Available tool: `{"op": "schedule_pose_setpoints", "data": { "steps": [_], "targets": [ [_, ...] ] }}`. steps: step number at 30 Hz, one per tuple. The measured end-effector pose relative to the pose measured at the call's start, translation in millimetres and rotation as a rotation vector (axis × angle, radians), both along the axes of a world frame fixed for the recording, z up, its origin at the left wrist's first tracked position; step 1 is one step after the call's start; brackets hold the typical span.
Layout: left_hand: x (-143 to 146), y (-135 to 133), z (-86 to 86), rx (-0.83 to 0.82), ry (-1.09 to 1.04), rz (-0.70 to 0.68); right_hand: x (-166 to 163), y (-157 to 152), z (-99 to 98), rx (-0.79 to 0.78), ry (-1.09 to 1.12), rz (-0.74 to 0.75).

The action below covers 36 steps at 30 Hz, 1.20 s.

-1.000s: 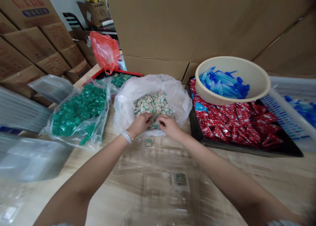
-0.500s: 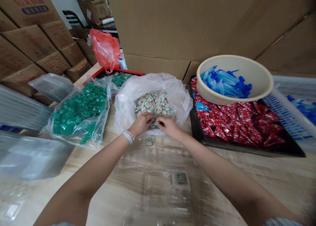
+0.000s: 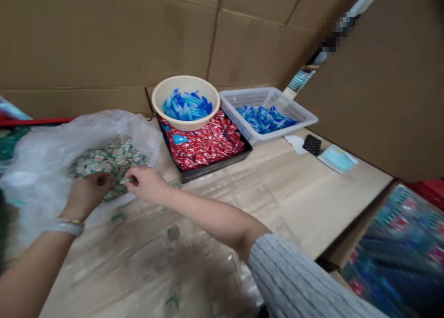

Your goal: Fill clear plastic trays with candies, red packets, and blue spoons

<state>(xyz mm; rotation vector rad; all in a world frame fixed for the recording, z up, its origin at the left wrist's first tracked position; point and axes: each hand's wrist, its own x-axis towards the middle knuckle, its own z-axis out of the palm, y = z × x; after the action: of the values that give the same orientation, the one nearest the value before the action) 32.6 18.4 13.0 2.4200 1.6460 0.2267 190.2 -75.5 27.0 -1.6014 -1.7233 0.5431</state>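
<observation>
Head view. Small striped packets (image 3: pixel 99 160): lay heaped in the white plastic bag (image 3: pixel 38 151). My left hand (image 3: pixel 89 190): was over the bag's near side, fingers curled; whether they held anything, I could not tell. My right hand (image 3: pixel 148 183): was apart from the left, at the bag's right side, thumb and finger pinched on one packet (image 3: pixel 125 181). Handling, in my judgement: light, slippery-wrapped, best taken by an edge. Right of the bag: stood a black tray (image 3: pixel 215 165) of red packets (image 3: pixel 204 147), a cream basin (image 3: pixel 187 124) above them.
</observation>
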Motion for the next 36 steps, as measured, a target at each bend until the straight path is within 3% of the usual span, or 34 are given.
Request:
{"op": "schedule_pose_setpoints", "data": {
  "steps": [3, 5, 7, 9, 12, 14, 17, 20, 24, 28, 32, 36],
  "targets": [
    [6.2, -20.3, 24.4, -0.18, -0.3, 0.281, 66.1, -63.8, 17.8, 0.01, 0.279, -0.068],
    [20.4, -42.3, 39.7, -0.32, -0.564, 0.308, 128.1, -118.7, 24.7, 0.038, 0.48, -0.209],
    [49.4, -72.0, 49.7, -0.418, -0.701, 0.218, 189.4, -173.5, 26.3, 0.064, 0.615, -0.414],
    [93.7, -107.0, 50.9, -0.464, -0.681, 0.046, 235.9, -219.8, 22.4, 0.052, 0.686, -0.575],
    [173.6, -154.8, 33.2, -0.472, -0.631, -0.239, 266.3, -264.1, 10.2, 0.02, 0.733, -0.641],
    [219.1, -174.5, 12.6, -0.339, -0.523, -0.289, 268.9, -278.0, 2.0, 0.001, 0.76, -0.628],
    [257.7, -185.6, -14.7, -0.217, -0.363, -0.351, 273.4, -283.3, -6.7, -0.012, 0.769, -0.595],
    [266.8, -186.8, -26.7, -0.161, -0.285, -0.381, 294.1, -275.8, -14.3, -0.016, 0.715, -0.553],
    [266.3, -187.7, -30.1, -0.117, -0.222, -0.435, 333.0, -250.2, -27.0, -0.02, 0.529, -0.498],
    [262.5, -189.9, -34.4, -0.03, -0.197, -0.501, 358.5, -220.5, -35.9, -0.013, 0.148, -0.441],
    [249.1, -194.3, -35.3, 0.125, -0.123, -0.62, 365.0, -199.1, -38.5, -0.084, -0.184, -0.308],
    [237.1, -197.7, -31.7, 0.132, -0.02, -0.684, 363.2, -182.0, -40.1, -0.223, -0.431, -0.151]
  ]
}}
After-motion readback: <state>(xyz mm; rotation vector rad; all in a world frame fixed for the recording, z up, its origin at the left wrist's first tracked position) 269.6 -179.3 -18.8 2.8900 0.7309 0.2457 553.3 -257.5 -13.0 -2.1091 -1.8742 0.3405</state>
